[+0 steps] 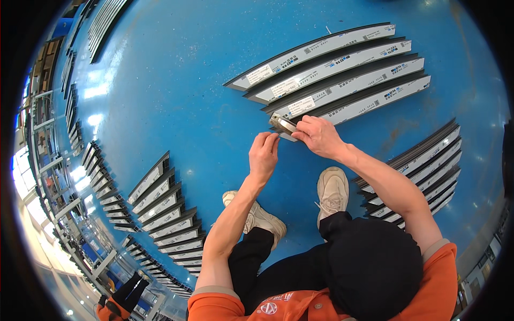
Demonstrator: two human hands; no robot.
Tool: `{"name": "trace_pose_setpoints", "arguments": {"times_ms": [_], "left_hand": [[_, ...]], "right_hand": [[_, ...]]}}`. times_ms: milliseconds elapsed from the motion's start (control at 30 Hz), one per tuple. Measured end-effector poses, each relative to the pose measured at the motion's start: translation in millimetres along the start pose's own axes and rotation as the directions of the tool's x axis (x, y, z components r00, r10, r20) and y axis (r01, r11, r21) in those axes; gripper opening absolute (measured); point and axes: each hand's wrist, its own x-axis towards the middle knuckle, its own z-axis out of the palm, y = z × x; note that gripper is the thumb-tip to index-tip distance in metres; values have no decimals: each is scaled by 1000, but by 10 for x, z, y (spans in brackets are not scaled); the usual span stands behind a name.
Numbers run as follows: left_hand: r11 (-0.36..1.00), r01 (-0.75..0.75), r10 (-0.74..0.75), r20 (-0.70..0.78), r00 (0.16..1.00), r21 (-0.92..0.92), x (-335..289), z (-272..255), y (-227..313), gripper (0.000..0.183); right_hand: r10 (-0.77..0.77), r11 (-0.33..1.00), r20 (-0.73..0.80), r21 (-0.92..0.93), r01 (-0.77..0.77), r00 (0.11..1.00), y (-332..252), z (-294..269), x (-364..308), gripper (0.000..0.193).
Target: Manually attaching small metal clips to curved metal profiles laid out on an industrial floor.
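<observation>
My right hand (323,138) grips a small flat metallic-looking object with a rounded edge (284,123), perhaps a roll; its exact kind is unclear. It is held over the left end of the nearest of several long dark profiles (383,97) with printed white film on their faces. Just left of it, my left hand (263,156) has thumb and fingers pinched together by that profile's end. Whatever lies between those fingertips is too small to make out. White labels (301,107) are stuck near the left ends of the other profiles in this row.
Similar profiles (428,166) lie in a row at the right, and more (166,214) fan out at the left on the blue floor (176,101). My shoes (332,190) stand between these rows. Another person in orange (115,307) is at the far lower left.
</observation>
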Motion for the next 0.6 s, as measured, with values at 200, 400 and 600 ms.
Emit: {"name": "trace_pose_setpoints", "arguments": {"times_ms": [200, 400, 600], "left_hand": [[999, -42, 42, 13, 999, 15, 50, 28, -17, 18], [998, -54, 54, -2, 999, 19, 75, 47, 6, 15], [999, 35, -35, 27, 999, 4, 89, 62, 64, 14]], "right_hand": [[17, 1000, 15, 7, -17, 1000, 33, 40, -2, 23], [7, 1000, 12, 3, -7, 1000, 22, 29, 14, 24], [17, 1000, 29, 11, -17, 999, 61, 49, 6, 23]]}}
